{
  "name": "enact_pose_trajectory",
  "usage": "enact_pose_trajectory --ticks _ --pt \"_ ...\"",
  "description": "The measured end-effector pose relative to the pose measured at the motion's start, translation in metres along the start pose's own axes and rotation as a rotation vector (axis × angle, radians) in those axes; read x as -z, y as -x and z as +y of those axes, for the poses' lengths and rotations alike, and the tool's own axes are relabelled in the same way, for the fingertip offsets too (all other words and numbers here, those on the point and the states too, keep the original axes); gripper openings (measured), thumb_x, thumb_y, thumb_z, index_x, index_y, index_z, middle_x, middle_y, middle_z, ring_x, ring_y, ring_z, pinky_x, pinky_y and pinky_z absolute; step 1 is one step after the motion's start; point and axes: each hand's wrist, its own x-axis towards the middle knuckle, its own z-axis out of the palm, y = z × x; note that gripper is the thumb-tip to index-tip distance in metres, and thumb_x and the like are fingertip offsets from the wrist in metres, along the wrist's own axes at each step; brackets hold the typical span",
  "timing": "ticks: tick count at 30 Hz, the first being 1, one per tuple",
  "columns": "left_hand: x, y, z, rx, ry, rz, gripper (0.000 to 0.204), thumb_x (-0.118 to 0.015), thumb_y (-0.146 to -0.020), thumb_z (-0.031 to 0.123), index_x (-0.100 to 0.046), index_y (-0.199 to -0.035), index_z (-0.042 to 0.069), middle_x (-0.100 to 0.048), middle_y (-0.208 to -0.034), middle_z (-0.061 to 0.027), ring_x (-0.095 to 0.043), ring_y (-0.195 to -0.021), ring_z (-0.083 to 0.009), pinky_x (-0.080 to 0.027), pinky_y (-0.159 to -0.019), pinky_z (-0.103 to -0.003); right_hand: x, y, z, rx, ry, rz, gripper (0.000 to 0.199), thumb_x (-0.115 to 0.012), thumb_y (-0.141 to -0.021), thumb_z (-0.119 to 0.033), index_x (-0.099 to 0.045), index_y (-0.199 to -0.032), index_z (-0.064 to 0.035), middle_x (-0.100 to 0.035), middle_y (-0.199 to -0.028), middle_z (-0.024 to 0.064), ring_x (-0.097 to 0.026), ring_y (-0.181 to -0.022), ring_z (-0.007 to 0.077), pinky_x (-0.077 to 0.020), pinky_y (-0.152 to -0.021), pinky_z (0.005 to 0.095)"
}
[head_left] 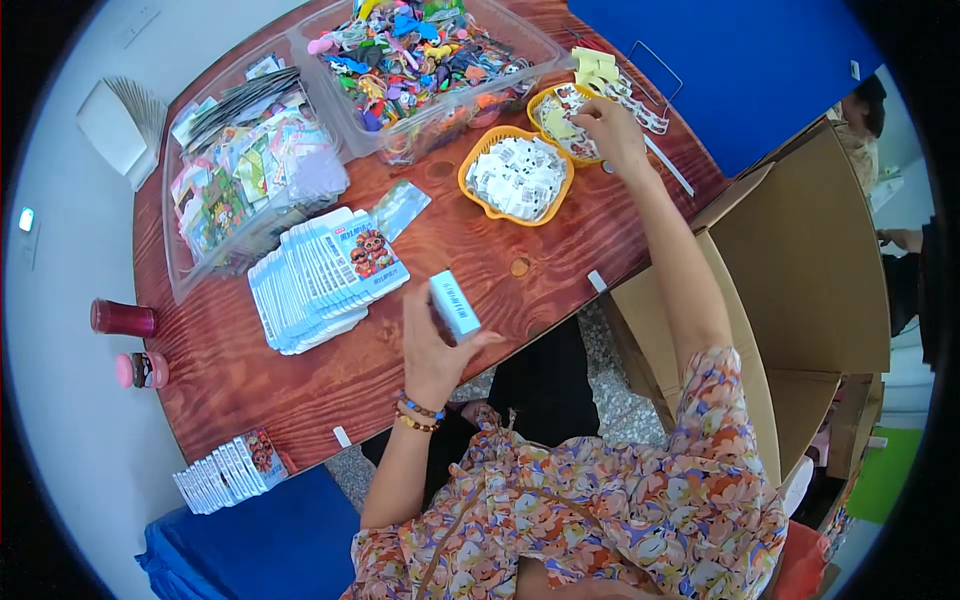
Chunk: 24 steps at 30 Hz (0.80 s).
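Observation:
My left hand (pixel 432 350), a bead bracelet at its wrist, is closed round a small light-blue box (pixel 455 306) above the table's near side. Farther right, my right hand (pixel 617 138) reaches over a yellow basket (pixel 536 101) of pale, red-marked paper pieces. Its fingers are bent together at the basket's contents; whatever they pinch is too small to make out. Beside that basket, nearer me, another yellow basket (pixel 487 207) holds many small white packets. Left of my left hand lies a fanned stack of flat light-blue cartons (pixel 315 280), with a clear printed bag (pixel 400 208) beyond it.
Clear plastic bins hold colourful small toys (pixel 420 60) and printed bags (pixel 250 180) at the back. A red jar (pixel 123 318) and a pink-lidded jar (pixel 150 370) stand at the left edge. Boxes (pixel 230 475) stand in a row at front left. An open cardboard carton (pixel 800 270) is at right.

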Motion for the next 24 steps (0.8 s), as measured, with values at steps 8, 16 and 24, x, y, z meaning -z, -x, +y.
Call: enact_pose_trajectory --ticks 8,16,24 --pt "0.002 -0.005 -0.011 -0.154 -0.109 -0.001 0.101 -0.093 -0.062 0.039 -0.044 -0.139 -0.004 -0.052 -0.114 -0.017 -0.056 -0.104 -0.0337 -0.048 -0.088 -0.043 -0.023 -0.05 0.039 -0.138 0.093 -0.266 0.038 -0.083 -0.074 -0.038 -0.067 -0.088 -0.0069 -0.07 -0.089 0.0112 -0.066 -0.083 0.0243 -0.0489 -0.07 0.0391" --pt "0.0 -0.007 -0.006 -0.157 -0.097 0.056 0.095 -0.092 -0.065 0.031 -0.044 -0.139 -0.003 -0.051 -0.117 -0.0167 -0.054 -0.108 -0.0332 -0.048 -0.091 -0.043 -0.033 -0.049 0.047 -0.153 -0.086 -0.187 0.023 -0.081 -0.082 -0.019 -0.063 -0.082 -0.004 -0.064 -0.068 0.0026 -0.059 -0.056 0.0097 -0.0452 -0.053 0.028" --pt "-0.003 -0.004 -0.013 -0.088 0.001 0.051 0.096 -0.092 -0.067 0.027 -0.041 -0.142 -0.002 -0.051 -0.125 -0.0165 -0.053 -0.117 -0.0309 -0.046 -0.099 -0.041 -0.029 -0.046 0.052 -0.101 -0.071 -0.16 0.018 -0.078 -0.083 -0.016 -0.064 -0.083 -0.005 -0.064 -0.067 0.0022 -0.057 -0.055 0.0101 -0.0444 -0.051 0.0273"
